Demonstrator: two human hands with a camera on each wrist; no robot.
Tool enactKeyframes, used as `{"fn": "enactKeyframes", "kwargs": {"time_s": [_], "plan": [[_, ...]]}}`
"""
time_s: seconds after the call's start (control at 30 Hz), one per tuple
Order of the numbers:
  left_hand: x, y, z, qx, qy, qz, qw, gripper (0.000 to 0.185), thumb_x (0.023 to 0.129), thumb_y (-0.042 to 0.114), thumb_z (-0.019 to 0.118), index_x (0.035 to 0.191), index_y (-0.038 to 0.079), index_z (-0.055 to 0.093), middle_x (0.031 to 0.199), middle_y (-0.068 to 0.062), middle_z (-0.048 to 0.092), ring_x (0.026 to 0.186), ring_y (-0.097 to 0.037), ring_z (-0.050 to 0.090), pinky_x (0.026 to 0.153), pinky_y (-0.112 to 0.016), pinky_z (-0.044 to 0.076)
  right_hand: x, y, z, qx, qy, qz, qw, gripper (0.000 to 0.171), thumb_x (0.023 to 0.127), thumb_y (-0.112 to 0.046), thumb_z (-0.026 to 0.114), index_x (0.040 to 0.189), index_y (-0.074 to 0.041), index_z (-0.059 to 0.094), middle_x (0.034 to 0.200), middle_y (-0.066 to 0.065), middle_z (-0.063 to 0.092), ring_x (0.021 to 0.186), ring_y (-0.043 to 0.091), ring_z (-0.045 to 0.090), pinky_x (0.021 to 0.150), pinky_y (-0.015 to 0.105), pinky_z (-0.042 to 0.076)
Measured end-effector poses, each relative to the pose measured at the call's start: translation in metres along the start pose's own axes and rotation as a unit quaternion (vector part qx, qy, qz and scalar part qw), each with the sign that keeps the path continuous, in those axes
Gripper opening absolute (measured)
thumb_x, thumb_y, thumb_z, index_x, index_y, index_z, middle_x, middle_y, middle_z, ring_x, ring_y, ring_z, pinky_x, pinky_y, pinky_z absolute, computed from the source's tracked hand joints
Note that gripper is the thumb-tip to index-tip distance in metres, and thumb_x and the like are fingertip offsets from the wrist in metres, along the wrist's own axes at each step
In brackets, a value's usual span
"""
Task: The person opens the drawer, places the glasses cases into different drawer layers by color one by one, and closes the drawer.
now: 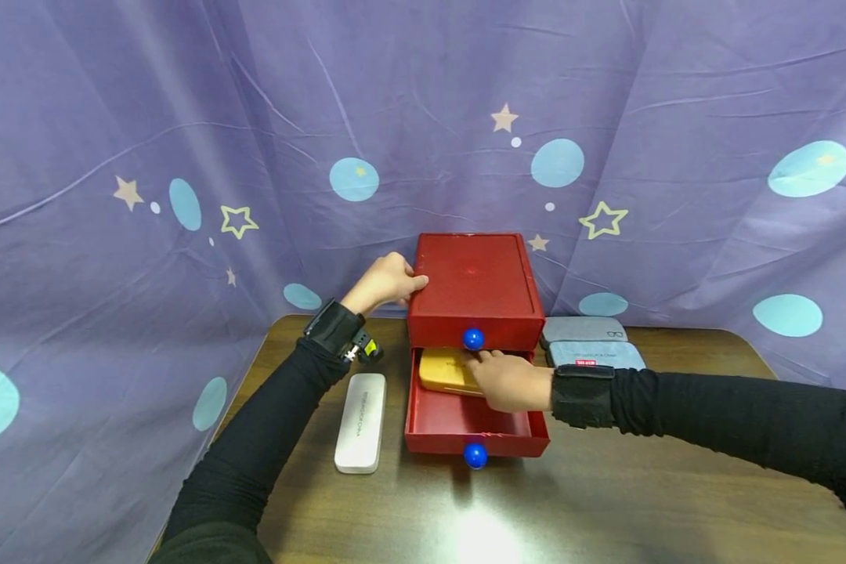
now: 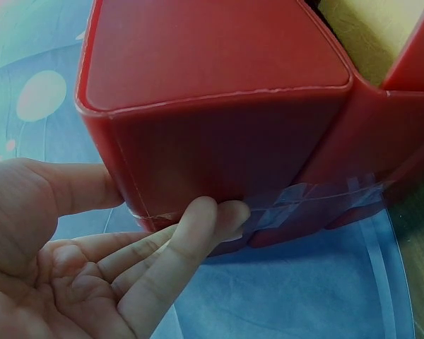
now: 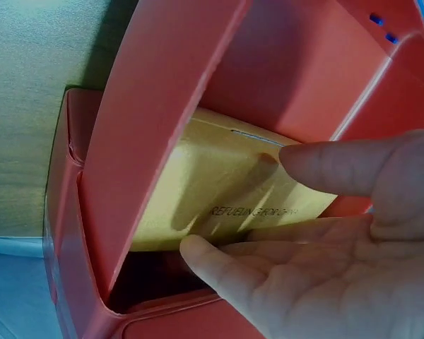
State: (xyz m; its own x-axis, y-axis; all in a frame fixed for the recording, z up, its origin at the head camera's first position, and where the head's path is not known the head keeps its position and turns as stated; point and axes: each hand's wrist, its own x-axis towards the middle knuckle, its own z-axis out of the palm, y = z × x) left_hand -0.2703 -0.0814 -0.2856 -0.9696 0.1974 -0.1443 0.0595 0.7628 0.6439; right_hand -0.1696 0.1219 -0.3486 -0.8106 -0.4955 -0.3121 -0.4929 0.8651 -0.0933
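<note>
A red two-drawer cabinet (image 1: pixel 472 274) with blue round knobs stands at the back of the table, its lower drawer (image 1: pixel 458 423) pulled out. Inside that drawer lies a yellow glasses case (image 3: pixel 219 176) with dark lettering, toward the back. My right hand (image 1: pixel 511 381) reaches into the drawer and holds the case at its right end, thumb along one long edge, fingers along the other. At the cabinet's left side, my left hand (image 2: pixel 106 261) touches the red wall near a corner, its fingers fairly straight.
To the left of the drawer a white glasses case (image 1: pixel 361 423) lies on the wooden table (image 1: pixel 606 486). Right of the cabinet are a grey glasses case (image 1: pixel 585 328) and a light blue one (image 1: pixel 599 355). A purple patterned curtain (image 1: pixel 423 117) hangs behind.
</note>
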Motion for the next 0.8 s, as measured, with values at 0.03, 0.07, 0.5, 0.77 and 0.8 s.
{"fn": "enactKeyframes", "kwargs": {"time_s": [0.03, 0.07, 0.5, 0.77, 0.8], "plan": [[0.000, 0.000, 0.000, -0.001, 0.000, 0.000, 1.0000, 0.032, 0.101, 0.025, 0.064, 0.092, -0.003, 0.077, 0.090, -0.018, 0.077, 0.071, -0.019, 0.075, 0.073, -0.032, 0.062, -0.001, 0.000, 0.000, -0.004, 0.005, -0.002, 1.000, 0.052, 0.093, -0.003, 0.066, 0.142, 0.004, 0.051, 0.138, 0.026, 0.057, 0.120, 0.040, 0.059, 0.101, 0.055, 0.053], [0.000, 0.000, 0.000, -0.002, 0.000, 0.000, 1.0000, 0.032, 0.100, 0.025, 0.064, 0.093, -0.003, 0.077, 0.090, -0.018, 0.077, 0.071, -0.019, 0.075, 0.070, -0.030, 0.061, -0.002, 0.000, -0.001, -0.010, 0.010, -0.007, 1.000, 0.050, 0.093, -0.003, 0.067, 0.140, 0.004, 0.053, 0.136, 0.026, 0.058, 0.117, 0.040, 0.060, 0.099, 0.054, 0.054], [0.000, 0.000, 0.000, -0.012, -0.005, -0.007, 0.9999, 0.033, 0.101, 0.025, 0.063, 0.106, -0.005, 0.075, 0.097, -0.021, 0.077, 0.080, -0.026, 0.078, 0.081, -0.037, 0.062, -0.016, 0.001, -0.007, -0.063, 0.065, -0.051, 0.995, 0.020, 0.087, 0.000, 0.070, 0.106, -0.002, 0.069, 0.096, 0.013, 0.069, 0.082, 0.024, 0.067, 0.070, 0.043, 0.061], [-0.001, 0.000, 0.000, -0.016, -0.006, -0.007, 0.9998, 0.033, 0.101, 0.026, 0.064, 0.104, -0.005, 0.076, 0.096, -0.020, 0.077, 0.073, -0.019, 0.076, 0.082, -0.036, 0.062, -0.019, 0.003, -0.022, -0.049, 0.037, -0.039, 0.997, 0.016, 0.090, -0.005, 0.070, 0.106, -0.007, 0.074, 0.079, 0.007, 0.068, 0.067, 0.016, 0.057, 0.061, 0.036, 0.060], [-0.001, 0.000, 0.000, -0.016, -0.005, -0.007, 0.9998, 0.033, 0.101, 0.026, 0.064, 0.105, -0.005, 0.076, 0.096, -0.020, 0.077, 0.073, -0.019, 0.076, 0.082, -0.036, 0.062, -0.019, 0.004, -0.024, -0.044, 0.034, -0.041, 0.998, 0.017, 0.090, -0.006, 0.070, 0.107, -0.006, 0.075, 0.081, 0.007, 0.071, 0.068, 0.017, 0.059, 0.063, 0.036, 0.061]]}}
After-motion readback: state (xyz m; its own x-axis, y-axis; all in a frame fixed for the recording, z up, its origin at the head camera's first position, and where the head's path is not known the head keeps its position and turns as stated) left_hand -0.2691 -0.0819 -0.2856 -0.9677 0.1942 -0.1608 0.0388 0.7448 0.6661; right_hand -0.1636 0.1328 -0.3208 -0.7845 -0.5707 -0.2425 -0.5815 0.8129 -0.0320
